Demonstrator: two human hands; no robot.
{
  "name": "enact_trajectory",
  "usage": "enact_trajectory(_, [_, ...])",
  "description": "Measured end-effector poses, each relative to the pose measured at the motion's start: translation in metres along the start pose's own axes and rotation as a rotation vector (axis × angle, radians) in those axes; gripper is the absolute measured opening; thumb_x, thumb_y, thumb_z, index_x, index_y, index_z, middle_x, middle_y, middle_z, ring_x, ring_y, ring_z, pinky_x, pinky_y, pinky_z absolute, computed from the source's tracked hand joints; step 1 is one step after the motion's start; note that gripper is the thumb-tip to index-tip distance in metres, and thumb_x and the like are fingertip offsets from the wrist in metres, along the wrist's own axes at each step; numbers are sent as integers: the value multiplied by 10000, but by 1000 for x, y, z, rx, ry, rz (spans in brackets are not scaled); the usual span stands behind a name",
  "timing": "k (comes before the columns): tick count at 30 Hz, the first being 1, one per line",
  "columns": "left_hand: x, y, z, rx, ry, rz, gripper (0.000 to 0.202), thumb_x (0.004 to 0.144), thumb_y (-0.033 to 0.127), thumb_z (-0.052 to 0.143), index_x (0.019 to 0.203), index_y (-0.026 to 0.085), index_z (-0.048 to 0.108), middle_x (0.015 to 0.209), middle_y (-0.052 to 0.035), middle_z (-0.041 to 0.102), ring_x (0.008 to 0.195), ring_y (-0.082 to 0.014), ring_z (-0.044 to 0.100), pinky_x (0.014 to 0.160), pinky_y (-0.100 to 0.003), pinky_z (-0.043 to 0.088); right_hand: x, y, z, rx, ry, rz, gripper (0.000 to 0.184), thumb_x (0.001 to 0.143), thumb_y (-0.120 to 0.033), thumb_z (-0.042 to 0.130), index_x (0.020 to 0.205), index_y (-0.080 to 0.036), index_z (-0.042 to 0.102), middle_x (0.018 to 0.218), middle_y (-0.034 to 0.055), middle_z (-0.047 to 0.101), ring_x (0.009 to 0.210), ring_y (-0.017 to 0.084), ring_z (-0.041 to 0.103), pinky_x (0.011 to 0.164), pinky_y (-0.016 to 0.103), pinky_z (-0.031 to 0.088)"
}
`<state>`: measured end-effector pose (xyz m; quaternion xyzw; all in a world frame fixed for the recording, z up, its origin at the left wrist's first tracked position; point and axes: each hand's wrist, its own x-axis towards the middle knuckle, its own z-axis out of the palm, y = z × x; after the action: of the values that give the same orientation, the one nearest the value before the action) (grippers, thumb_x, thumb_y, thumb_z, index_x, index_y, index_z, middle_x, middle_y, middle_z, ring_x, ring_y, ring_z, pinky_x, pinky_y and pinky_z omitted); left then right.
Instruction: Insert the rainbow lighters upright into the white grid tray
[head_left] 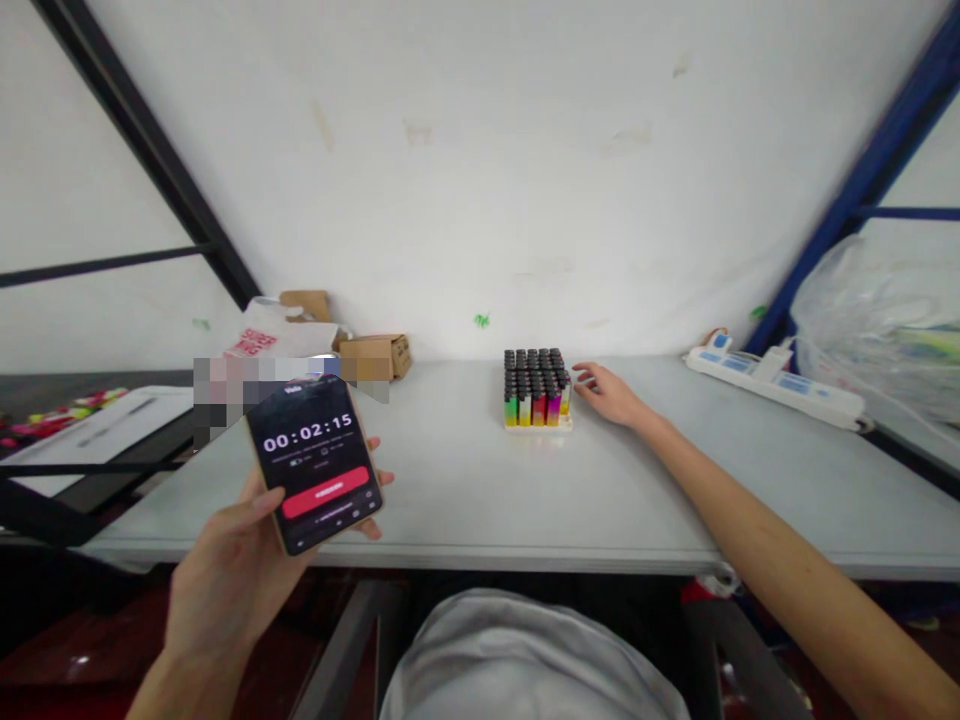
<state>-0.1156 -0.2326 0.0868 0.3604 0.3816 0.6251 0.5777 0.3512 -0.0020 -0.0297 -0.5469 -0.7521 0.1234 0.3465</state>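
Observation:
My left hand (225, 560) holds a smartphone (313, 462) upright over the near edge of the white table (465, 490); its screen shows a timer reading 00:02:15 above a red button. My right hand (611, 392) reaches across the table, its fingers spread and touching the right side of a tray of colourful lighters (535, 388) with black tops. The tray stands near the back middle of the table.
A small cardboard box (377, 354) and a white bag (274, 335) sit at the back left. A white power strip (772, 382) lies at the back right beside a clear plastic bag (877, 320). Black and blue frame bars flank the table.

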Motion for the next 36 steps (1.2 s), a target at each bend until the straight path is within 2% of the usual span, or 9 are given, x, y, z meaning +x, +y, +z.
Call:
enact_trajectory(5, [-7, -4, 8, 152, -68, 101, 841, 840, 266, 830, 1629, 309, 540, 1373, -179, 779, 1049, -501, 814, 628, -532, 729, -1, 2, 0, -12, -1, -12, 400, 1050, -270, 620, 1434, -157, 621, 1248, 184, 778, 1099, 292, 769, 1032, 481, 633])
enact_trajectory(10, [-13, -6, 12, 156, -111, 99, 823, 850, 252, 837, 1611, 320, 532, 1344, -173, 791, 1030, -465, 824, 626, -496, 738, -1, 3, 0, -8, 7, -17, 383, 1048, -285, 629, 1416, -179, 643, 1234, 175, 783, 1118, 297, 767, 1010, 475, 647])
enact_trajectory(15, [-18, -4, 18, 159, -92, 74, 854, 847, 275, 860, 1623, 299, 502, 1330, -186, 789, 1024, -475, 817, 593, -484, 736, -1, 2, 0, -18, -13, -24, 354, 1052, -277, 625, 1388, -169, 664, 1220, 175, 785, 1109, 294, 769, 1013, 475, 643])
enact_trajectory(22, [-20, -3, 22, 142, -99, 78, 773, 833, 243, 858, 1550, 307, 579, 1317, -167, 794, 1006, -479, 814, 547, -479, 723, -1, 1, -2, -15, -43, -22, 371, 1049, -278, 623, 1400, -163, 663, 1220, 173, 790, 1088, 290, 773, 1021, 472, 636])
enact_trajectory(31, [-21, -3, 15, 154, -104, 101, 863, 820, 230, 877, 1608, 286, 529, 1349, -193, 777, 1009, -480, 812, 564, -480, 728, -1, -1, -4, -42, -60, -40, 348, 1047, -266, 620, 1370, -152, 678, 1219, 179, 797, 1084, 295, 777, 1023, 475, 631])
enact_trajectory(36, [-23, -4, 12, 175, -85, 91, 962, 768, 227, 917, 1640, 288, 515, 1387, -205, 765, 1040, -523, 800, 553, -507, 727, -1, -1, -4, -53, -60, -45, 333, 1049, -273, 624, 1359, -170, 687, 1207, 163, 803, 1069, 284, 780, 1000, 452, 639])
